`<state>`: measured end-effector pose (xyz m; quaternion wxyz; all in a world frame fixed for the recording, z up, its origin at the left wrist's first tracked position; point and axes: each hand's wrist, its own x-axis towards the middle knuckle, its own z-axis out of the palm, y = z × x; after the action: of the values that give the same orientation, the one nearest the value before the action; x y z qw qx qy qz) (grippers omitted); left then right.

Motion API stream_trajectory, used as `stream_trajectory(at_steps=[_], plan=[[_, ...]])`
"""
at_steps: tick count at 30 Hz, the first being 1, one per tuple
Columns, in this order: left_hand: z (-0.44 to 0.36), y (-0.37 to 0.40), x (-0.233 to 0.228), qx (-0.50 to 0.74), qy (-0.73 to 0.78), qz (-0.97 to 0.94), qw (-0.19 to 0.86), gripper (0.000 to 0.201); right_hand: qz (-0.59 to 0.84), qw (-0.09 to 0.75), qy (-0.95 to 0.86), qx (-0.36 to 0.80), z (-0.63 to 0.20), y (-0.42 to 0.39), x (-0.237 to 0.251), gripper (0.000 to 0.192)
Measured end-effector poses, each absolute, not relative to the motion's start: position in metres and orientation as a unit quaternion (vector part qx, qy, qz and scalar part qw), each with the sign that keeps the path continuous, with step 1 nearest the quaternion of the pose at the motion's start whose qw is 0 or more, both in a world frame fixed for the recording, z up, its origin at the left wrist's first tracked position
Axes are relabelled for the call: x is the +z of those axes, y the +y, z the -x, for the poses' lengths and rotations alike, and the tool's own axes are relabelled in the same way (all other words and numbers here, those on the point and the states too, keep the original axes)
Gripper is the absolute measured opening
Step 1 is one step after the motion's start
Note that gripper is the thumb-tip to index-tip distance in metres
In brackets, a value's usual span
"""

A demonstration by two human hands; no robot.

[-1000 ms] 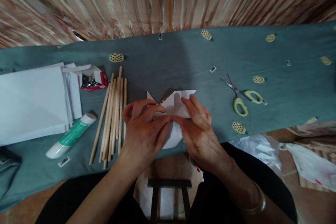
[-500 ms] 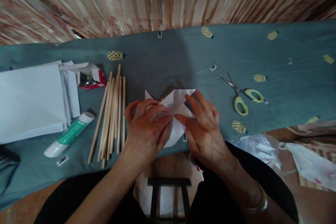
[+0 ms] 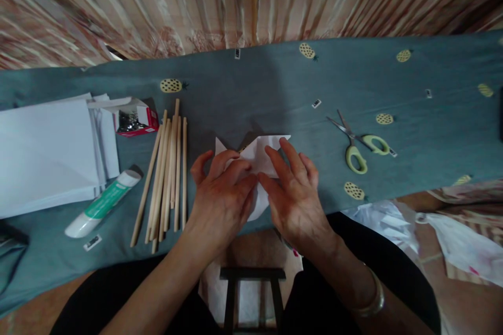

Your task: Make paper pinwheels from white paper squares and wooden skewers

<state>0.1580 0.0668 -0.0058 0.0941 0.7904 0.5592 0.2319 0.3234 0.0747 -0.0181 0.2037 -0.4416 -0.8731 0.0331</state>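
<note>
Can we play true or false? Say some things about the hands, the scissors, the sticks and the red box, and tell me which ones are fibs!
1. The scissors lie on the cloth with their blades apart. True.
2. The sticks are all standing inside the red box. False: the wooden sticks lie in a bunch on the cloth.
3. The left hand and the right hand are both at the folded white paper. True.
4. The left wrist wears a bracelet. False: the shiny bangle is on the right arm.
5. The red box is open, with shiny bits inside. True.
6. The scissors are left of both hands. False: they are to the right.
</note>
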Motion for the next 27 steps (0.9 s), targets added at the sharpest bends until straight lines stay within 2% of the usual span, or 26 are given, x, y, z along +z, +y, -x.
stream_trajectory(at_steps=[11,15,20,27], plan=[[-0.156,0.066,-0.004,0.243,0.559,-0.788,0.089,0.021,0.472,0.226,-0.840,0.143,-0.333,0.076,-0.006,0.036],[-0.150,0.067,-0.008,0.246,0.545,-0.800,0.052,0.026,0.473,0.213,-0.844,0.134,-0.330,0.075,-0.004,0.033],[-0.135,0.075,-0.021,0.244,0.480,-0.843,-0.013,0.019,0.469,0.190,-0.857,0.098,-0.329,0.077,-0.007,0.028],[-0.137,0.075,-0.027,0.257,0.493,-0.831,-0.004,0.023,0.457,0.162,-0.873,0.046,-0.326,0.076,-0.008,0.024]])
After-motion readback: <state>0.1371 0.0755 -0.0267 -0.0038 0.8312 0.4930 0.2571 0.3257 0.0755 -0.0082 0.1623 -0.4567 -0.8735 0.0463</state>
